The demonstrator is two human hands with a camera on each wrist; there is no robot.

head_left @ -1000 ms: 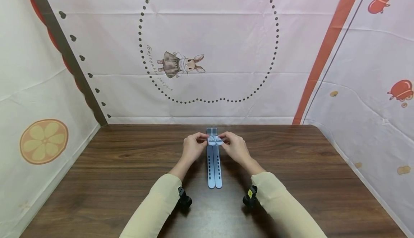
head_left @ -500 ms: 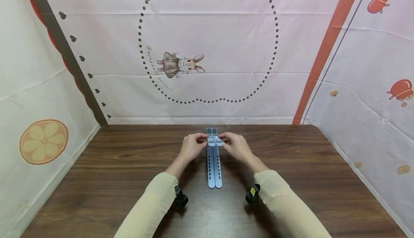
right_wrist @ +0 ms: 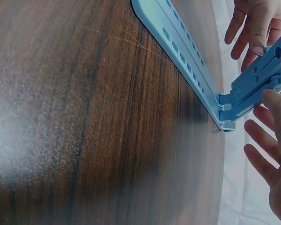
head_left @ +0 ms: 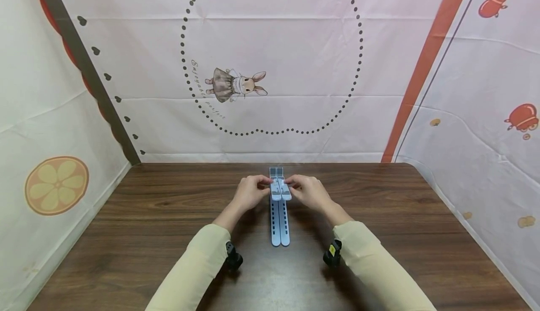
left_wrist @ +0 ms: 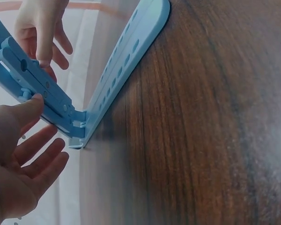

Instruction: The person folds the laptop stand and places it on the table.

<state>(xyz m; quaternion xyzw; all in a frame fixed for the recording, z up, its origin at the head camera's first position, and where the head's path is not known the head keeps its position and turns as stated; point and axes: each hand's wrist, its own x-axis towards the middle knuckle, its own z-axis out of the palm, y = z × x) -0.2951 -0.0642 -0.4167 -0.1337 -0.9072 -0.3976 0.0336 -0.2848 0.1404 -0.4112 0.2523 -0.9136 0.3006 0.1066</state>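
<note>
A light blue folding laptop stand [head_left: 276, 226] lies folded narrow on the table, its two slotted base bars side by side and pointing toward me. Its upper arms [head_left: 276, 191] are raised at an angle over the base, joined to it by a hinge at the far end, as the left wrist view shows. My left hand [head_left: 250, 192] pinches the left upper arm between thumb and index finger, the other fingers extended. From the right side, my right hand [head_left: 310, 193] pinches the other upper arm the same way.
The stand rests near the back edge of the dark wooden table [head_left: 177, 208]. Printed cloth [head_left: 295, 67] hangs behind it and along both sides. Each wrist wears a small black camera [head_left: 233, 257].
The upper arms have tilted down toward me and cover more of the base bars. Both hands keep their hold, with the forearms drawn slightly outward.
</note>
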